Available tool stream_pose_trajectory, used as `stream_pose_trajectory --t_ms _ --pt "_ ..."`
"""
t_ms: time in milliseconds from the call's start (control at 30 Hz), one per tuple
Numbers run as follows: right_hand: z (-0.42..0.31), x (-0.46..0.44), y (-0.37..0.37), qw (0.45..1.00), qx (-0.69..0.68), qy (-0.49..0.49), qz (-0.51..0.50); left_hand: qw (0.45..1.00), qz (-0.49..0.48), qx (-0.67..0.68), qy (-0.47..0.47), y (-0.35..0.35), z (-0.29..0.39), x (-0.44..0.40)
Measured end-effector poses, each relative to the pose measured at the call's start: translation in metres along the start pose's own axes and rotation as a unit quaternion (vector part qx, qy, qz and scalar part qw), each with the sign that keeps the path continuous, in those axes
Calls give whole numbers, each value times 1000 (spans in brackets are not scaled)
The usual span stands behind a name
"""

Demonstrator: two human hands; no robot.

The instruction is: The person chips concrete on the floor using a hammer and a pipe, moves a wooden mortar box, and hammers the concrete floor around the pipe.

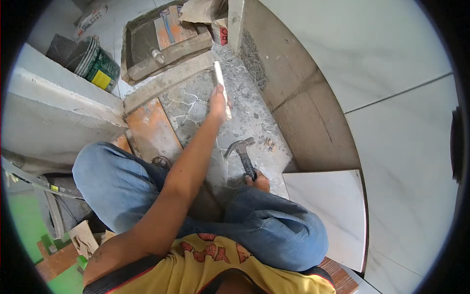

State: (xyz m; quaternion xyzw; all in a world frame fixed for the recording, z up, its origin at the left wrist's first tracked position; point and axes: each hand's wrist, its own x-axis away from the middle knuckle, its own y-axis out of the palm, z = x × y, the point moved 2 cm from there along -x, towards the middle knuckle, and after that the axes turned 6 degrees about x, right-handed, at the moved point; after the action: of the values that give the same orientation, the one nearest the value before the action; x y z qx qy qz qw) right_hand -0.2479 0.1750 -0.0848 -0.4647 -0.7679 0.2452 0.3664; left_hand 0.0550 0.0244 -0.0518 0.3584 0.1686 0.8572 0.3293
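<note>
My left hand [219,102] reaches forward over the rough cement floor, fingers closed around a narrow white strip [219,73]. The strip sticks out on both sides of the fist; its material is hard to make out. Close to my knee, my right hand [260,182] grips the black handle of a claw hammer [246,159]. The hammer's metal head points away from me, over the floor. Cracked grey cement [188,105] with loose chips and crumbs lies beneath both hands.
An orange-stained board [152,128] lies left of the cement. A mixing trough [133,68] and a green bucket [102,68] stand farther off. Large white marbled tiles [401,132] cover the raised surface at right; a loose tile [328,206] leans below it. A low wall [68,93] stands left.
</note>
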Motion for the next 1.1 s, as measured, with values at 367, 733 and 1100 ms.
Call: stream_pose_trajectory --t_ms 367,733,1100 --pt "-157 -10 -196 962 213 -118 -127 950 10 -310 43 21 -119 16" --pt "-287 0 -205 845 457 -234 -151 963 198 -174 48 23 -56 -25" --pt "-275 -44 -217 860 441 -204 -155 966 2 -258 -6 28 -58 -83"
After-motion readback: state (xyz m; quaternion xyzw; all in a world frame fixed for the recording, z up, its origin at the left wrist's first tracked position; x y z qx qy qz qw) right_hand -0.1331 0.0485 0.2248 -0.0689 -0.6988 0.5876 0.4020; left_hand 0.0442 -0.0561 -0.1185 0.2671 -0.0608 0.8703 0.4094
